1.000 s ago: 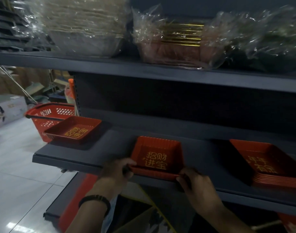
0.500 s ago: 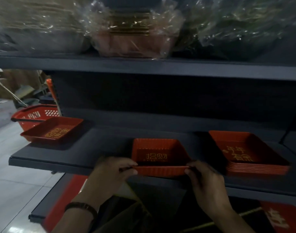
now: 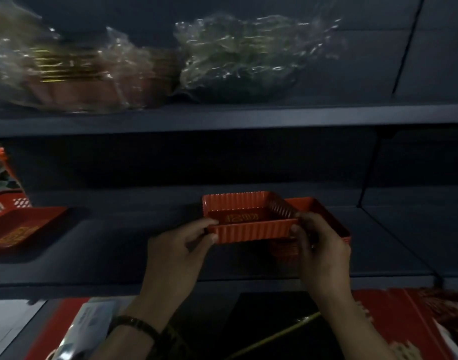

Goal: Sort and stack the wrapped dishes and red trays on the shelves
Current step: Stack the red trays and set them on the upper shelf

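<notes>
A small ribbed red tray (image 3: 248, 229) with gold characters hangs above the middle shelf (image 3: 113, 245), lifted off it. My left hand (image 3: 178, 248) pinches its left front corner and my right hand (image 3: 319, 245) grips its right end. Right behind it, a stack of larger red trays (image 3: 334, 224) rests on the shelf, mostly hidden by the held tray and my right hand. Another red tray (image 3: 20, 232) lies at the shelf's left end. On the upper shelf (image 3: 222, 118) sit wrapped dishes: a gold-rimmed red stack (image 3: 74, 81) and a dark stack (image 3: 238, 66) in clear plastic.
A red shopping basket (image 3: 7, 203) stands beyond the shelf's left end. Red printed packs (image 3: 409, 320) lie on the level below at the right. A shelf upright (image 3: 370, 162) divides off the bay to the right.
Both hands have lifted the small tray off the shelf and carried it right, up to the stack of larger trays. The view has swung right as well.
</notes>
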`<state>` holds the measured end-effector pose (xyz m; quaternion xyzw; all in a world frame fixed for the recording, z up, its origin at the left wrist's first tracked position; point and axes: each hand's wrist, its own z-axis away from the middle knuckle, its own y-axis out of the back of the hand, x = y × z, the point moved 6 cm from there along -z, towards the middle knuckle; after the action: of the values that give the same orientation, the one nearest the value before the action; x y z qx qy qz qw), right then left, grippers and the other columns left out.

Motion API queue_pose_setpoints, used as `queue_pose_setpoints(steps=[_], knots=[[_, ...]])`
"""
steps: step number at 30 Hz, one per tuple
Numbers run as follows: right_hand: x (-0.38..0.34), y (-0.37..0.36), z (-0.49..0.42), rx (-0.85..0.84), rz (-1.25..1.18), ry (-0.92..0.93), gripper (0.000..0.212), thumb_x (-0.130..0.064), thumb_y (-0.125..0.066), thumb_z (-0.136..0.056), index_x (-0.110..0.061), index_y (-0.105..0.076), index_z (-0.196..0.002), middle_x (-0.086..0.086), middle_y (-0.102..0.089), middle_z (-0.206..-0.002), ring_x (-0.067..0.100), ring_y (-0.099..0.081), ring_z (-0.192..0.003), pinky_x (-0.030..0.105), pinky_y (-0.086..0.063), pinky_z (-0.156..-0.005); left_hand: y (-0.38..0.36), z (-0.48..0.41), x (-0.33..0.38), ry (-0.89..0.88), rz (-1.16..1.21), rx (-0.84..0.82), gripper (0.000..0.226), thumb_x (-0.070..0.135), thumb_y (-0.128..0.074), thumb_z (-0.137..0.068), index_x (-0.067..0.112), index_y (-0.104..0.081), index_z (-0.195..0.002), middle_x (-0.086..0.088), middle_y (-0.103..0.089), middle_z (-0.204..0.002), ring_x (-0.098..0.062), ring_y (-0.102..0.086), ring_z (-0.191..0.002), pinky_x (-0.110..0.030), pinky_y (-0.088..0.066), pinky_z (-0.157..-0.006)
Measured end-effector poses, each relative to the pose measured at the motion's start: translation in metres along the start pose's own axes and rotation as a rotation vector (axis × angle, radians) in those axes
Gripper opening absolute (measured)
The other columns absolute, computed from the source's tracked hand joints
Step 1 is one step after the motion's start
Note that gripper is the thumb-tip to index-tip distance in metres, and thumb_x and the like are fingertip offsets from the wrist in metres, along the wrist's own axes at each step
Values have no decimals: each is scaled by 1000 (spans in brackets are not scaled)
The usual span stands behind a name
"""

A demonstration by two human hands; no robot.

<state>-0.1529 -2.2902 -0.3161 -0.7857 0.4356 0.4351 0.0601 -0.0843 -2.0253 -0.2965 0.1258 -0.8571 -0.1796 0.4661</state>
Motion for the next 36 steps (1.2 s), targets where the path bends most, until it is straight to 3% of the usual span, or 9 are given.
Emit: queue_pose_setpoints(steps=[5,12,15,17,20,25,31,33,36], knots=[[26,47,-17,122,14,-62,27,-15,-66,-103,-29,-71,-126,-20,-72,-108,-10,-66,-101,3,-49,-83,-52,-22,29,-86,52,-58,32,18,-80,-92,34,-78,-119,19,-78,-107,12,-71,-98,-4,-53,-86],[55,74,-25,104,-15,-198,37,-13,-56,-107,-39,-64,-132,-28,-66,-107,-13,-65,-98,4,-49,-78,-110,-33,38,-84,66,-73,29,14,-82,-90,28,-80,-115,19,-77,-101,10,-73,-92,-8,-57,-80],[68,70,-27,81,-1,-228,41,-15,-55,-107,-41,-58,-139,-25,-66,-109,-2,-65,-103,17,-53,-86,-125,-36,34,-74,45,-74,27,15,-82,-90,26,-81,-115,16,-78,-103,10,-72,-93,-8,-57,-81],[79,67,-27,47,38,-234,42,-19,-55,-107,-39,-55,-144,-16,-68,-116,11,-64,-113,32,-54,-99,-131,-37,31,-50,44,-93,26,15,-82,-91,26,-81,-114,20,-77,-98,11,-72,-91,-7,-56,-79],[91,67,-27,-1,123,-267,48,-24,-50,-108,-34,-47,-155,-13,-61,-123,24,-51,-128,52,-44,-112,-140,-38,23,4,51,-135,25,15,-82,-91,26,-81,-113,24,-75,-90,12,-72,-88,-6,-55,-74],[96,61,-25,-108,153,-314,57,-31,-49,-108,-40,-33,-162,-6,-56,-142,26,-35,-139,60,-36,-117,-149,-39,12,-57,-60,-171,26,23,-78,-94,28,-80,-119,11,-78,-115,0,-73,-102,-20,-62,-87],[111,53,-21,-154,202,-345,63,-44,-54,-98,-40,-37,-159,-13,-60,-143,25,-49,-136,58,-45,-112,-158,-32,-1,-110,-188,-322,30,26,-67,-103,25,-74,-131,11,-67,-135,-2,-63,-119,-19,-52,-105],[111,49,-19,-180,284,-341,68,-37,-59,-100,-34,-33,-162,-5,-51,-153,28,-41,-142,59,-39,-116,-159,-29,-2,-116,-200,-350,32,27,-62,-106,24,-71,-136,17,-61,-138,0,-61,-122,-23,-53,-108],[105,48,-14,-239,338,-390,75,-34,-64,-101,-26,-26,-165,5,-23,-169,32,-19,-154,58,-26,-125,-160,-25,0,-126,-260,-365,34,26,-55,-109,27,-66,-141,26,-41,-148,2,-46,-134,-22,-43,-114]])
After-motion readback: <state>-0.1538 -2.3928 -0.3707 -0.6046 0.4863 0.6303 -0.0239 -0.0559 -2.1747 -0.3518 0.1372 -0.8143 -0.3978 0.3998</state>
